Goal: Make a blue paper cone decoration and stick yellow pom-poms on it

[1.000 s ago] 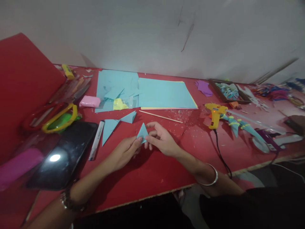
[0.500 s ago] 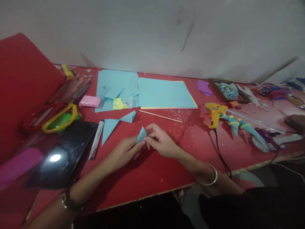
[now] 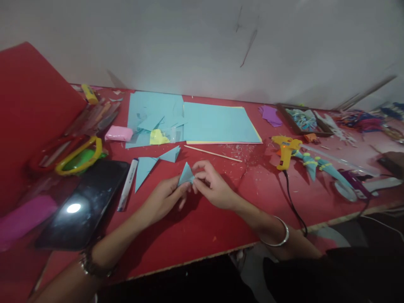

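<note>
A small piece of light blue paper (image 3: 186, 174), folded to a pointed triangle, is held up over the red table. My left hand (image 3: 166, 195) pinches its lower left side between thumb and fingers. At its lower right corner, the thumb and fingers of my right hand (image 3: 213, 185) are closed on the paper; the fingertips partly hide that corner. Just beyond my hands lie blue paper triangles (image 3: 145, 170) and a thin wooden stick (image 3: 213, 153). A white marker (image 3: 128, 185) rests left of the triangles.
A yellow glue gun (image 3: 284, 149) with a black cord stands to the right, near blue paper cones (image 3: 311, 166). Blue paper sheets (image 3: 221, 122) lie at the back. On the left are a dark glossy tray-like object (image 3: 88, 202) and yellow-handled scissors (image 3: 78, 158).
The folded paper has shifted slightly left and turned, showing more of its face. My right fingers have moved a little along its lower right side.
</note>
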The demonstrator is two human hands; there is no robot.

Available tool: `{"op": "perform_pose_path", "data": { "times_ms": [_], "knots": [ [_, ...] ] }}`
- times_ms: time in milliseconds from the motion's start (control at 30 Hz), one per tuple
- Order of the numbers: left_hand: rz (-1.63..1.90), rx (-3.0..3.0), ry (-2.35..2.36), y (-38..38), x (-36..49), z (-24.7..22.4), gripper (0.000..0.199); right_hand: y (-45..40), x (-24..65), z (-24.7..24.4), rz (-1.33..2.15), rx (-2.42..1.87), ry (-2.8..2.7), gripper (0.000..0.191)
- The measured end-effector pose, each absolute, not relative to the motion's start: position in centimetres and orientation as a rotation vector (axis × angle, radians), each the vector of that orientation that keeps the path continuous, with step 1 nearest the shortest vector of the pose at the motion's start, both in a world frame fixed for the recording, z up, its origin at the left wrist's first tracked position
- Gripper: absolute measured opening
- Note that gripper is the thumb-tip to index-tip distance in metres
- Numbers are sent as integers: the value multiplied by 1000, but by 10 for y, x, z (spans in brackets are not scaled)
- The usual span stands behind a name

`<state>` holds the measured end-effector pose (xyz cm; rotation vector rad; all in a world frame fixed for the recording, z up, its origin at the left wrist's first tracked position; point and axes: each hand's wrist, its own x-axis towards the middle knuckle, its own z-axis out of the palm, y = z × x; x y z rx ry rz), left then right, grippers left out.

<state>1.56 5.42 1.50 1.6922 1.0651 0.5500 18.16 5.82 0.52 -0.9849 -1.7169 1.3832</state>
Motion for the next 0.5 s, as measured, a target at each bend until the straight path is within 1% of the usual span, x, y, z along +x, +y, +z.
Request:
{"op": "perform_pose_path", "data": {
  "times_ms": [100,133,233,300,500],
  "knots": [
    [558,1730,1084,54,16,15,35,60,183,7,1310,-1047,-1758,27],
    [563,1741,1089,54,16,15,36,60,184,8,1275,-1078,-1783,24],
    [577,1748,1099,54,16,16,37,61,185,10,1159,-1155,-1889,4],
    [562,1755,1103,54,16,16,37,61,185,11,1103,-1170,-1940,10],
    [470,1897,1142,54,16,13,36,60,182,6,890,-1267,-2027,15]
  ]
}}
